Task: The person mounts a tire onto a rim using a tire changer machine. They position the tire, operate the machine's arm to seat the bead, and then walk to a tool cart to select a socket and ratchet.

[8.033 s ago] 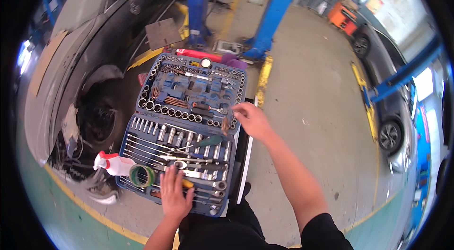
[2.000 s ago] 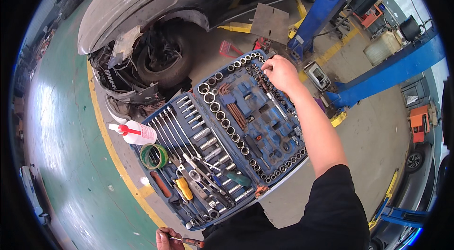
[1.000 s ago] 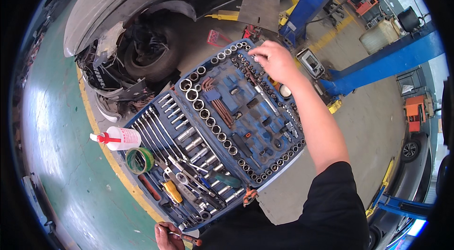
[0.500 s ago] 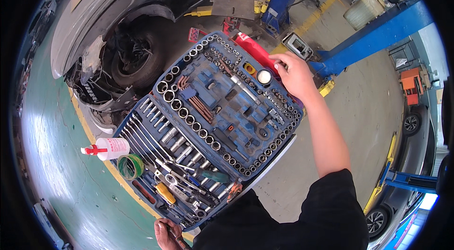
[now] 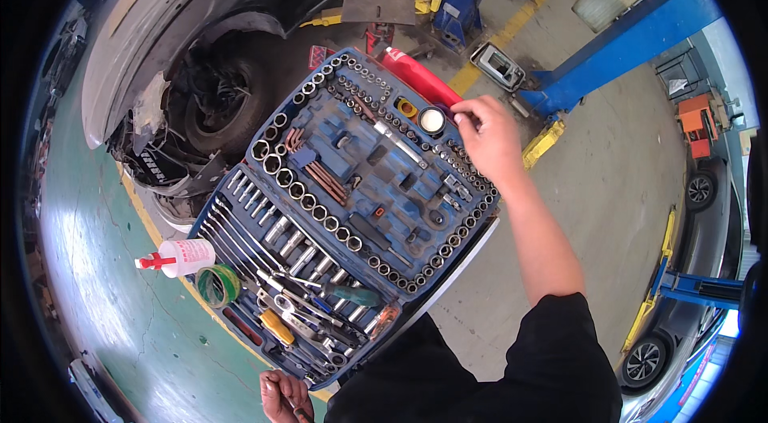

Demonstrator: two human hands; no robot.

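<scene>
A blue mechanic's tool case (image 5: 258, 240) lies open before me, its trays holding sockets, hex keys and spanners (image 5: 254, 237). My right hand (image 5: 490, 139) is over the case's far right edge, beside a small round container (image 5: 432, 120) with a white top and a red cylinder-shaped item (image 5: 424, 77). Its thumb and forefinger are bent toward each other; anything between them cannot be made out. At the lower edge, near the case's near corner, my left hand (image 5: 282, 396) is closed around a dark, slim tool handle, mostly hidden. A yellow-handled tool (image 5: 277, 328) and a green-handled screwdriver (image 5: 352, 295) lie among the loose tools.
Left of the case are a white bottle (image 5: 188, 256) with a red nozzle and a green tape roll (image 5: 218, 285). A car with an exposed wheel well (image 5: 220, 107) stands at the far left. Blue lift posts (image 5: 616, 47) rise beyond, and a grey car (image 5: 680, 311) is at right.
The view has shifted slightly, so the case sits a little further left. My right hand has turned, its fingers now lower over the case edge near the round container. My left hand stays closed.
</scene>
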